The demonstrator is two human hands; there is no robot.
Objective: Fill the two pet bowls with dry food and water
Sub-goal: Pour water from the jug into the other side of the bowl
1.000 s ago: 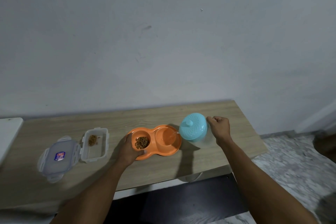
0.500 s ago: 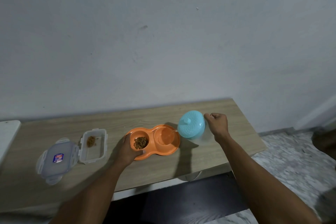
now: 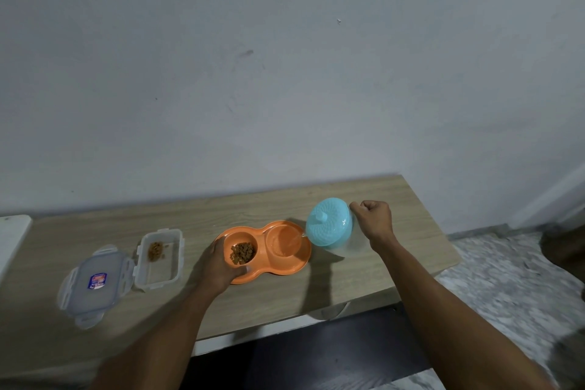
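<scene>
The left hand (image 3: 218, 258) is clamped on the near-left rim of the orange double bowl (image 3: 264, 250), whose long axis runs left to right along the wooden table (image 3: 364, 275). Kibble (image 3: 242, 253) fills its left well. Beyond it, the right hand (image 3: 375, 218) is closed around the handle of the blue-lidded jug (image 3: 329, 222). Compared with a second ago, the jug is held at much the same tilt, spout pointing left; a thin stream now enters the right well (image 3: 285, 239), so the water step is judged under way.
</scene>
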